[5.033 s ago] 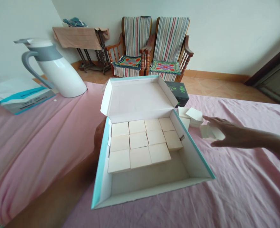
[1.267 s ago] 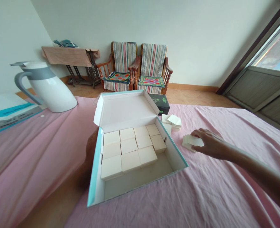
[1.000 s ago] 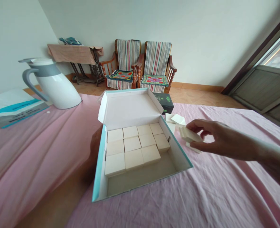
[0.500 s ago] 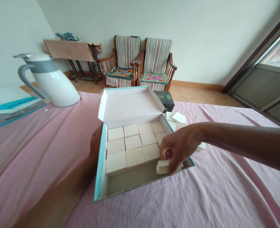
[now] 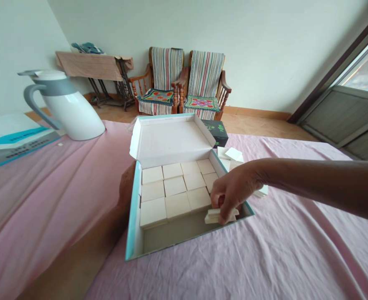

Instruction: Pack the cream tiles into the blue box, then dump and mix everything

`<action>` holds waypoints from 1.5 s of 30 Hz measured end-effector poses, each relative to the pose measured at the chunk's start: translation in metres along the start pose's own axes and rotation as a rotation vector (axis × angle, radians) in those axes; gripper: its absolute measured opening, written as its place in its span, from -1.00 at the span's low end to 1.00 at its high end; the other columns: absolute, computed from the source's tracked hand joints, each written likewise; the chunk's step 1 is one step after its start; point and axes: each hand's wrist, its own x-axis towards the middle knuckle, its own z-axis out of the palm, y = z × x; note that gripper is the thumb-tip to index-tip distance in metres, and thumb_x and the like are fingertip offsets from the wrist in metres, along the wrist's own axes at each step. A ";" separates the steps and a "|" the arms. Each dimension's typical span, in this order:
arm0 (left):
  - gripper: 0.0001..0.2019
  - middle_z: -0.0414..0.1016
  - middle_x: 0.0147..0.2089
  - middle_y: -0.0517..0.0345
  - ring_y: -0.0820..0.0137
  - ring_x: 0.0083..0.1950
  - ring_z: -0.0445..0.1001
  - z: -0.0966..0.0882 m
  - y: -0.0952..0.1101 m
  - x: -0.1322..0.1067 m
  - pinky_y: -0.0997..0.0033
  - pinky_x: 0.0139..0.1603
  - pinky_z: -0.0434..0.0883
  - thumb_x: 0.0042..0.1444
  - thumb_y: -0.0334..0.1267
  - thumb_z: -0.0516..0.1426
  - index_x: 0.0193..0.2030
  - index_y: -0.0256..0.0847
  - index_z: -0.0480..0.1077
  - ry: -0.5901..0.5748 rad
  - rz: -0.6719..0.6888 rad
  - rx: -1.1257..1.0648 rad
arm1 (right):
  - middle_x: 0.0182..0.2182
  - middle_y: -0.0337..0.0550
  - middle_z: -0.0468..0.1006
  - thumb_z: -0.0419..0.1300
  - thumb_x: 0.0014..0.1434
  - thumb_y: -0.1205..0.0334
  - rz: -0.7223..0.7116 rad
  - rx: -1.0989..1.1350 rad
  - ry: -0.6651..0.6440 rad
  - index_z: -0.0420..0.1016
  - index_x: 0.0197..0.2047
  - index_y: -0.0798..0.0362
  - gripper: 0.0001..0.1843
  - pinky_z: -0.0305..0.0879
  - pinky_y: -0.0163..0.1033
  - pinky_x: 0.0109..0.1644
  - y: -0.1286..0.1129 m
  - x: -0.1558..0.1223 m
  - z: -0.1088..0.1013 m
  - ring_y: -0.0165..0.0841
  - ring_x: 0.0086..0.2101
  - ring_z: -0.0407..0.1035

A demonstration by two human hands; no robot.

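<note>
An open cardboard box (image 5: 152, 250) with light blue edges lies on the pink cloth, its lid (image 5: 171, 135) tipped back. Rows of stacked white rectangular pieces (image 5: 175, 186), like thick cards or tiles, fill most of it. Along the front side a strip of the grey box floor is bare. Inside the front right corner, my right hand (image 5: 234, 187) pinches a small stack of white pieces (image 5: 213, 216) between thumb and fingers. My left hand (image 5: 127, 183) rests against the outside of the box's left wall; its fingers are largely hidden.
More white pieces (image 5: 234, 154) lie beside the box on the right, partly behind my right arm. A black box (image 5: 219, 133) stands behind the lid. At the left are a white jug (image 5: 74, 112) and a white-and-blue package (image 5: 18, 139). Two wooden chairs (image 5: 202, 79) stand beyond.
My right hand has lowered the small stack slightly into the front right of the box. The left hand keeps its place at the box's side.
</note>
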 end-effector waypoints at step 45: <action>-0.76 0.50 -0.38 0.08 0.30 -0.34 0.42 -0.003 0.002 -0.001 0.32 -0.26 0.38 0.05 -0.13 -0.10 -0.41 -0.18 0.31 -0.048 0.032 0.142 | -0.43 -0.19 0.47 0.25 -0.05 -0.06 -0.072 -0.224 0.416 0.48 -0.29 0.11 -0.60 0.18 -0.33 -0.40 -0.019 -0.026 0.023 -0.38 -0.42 0.33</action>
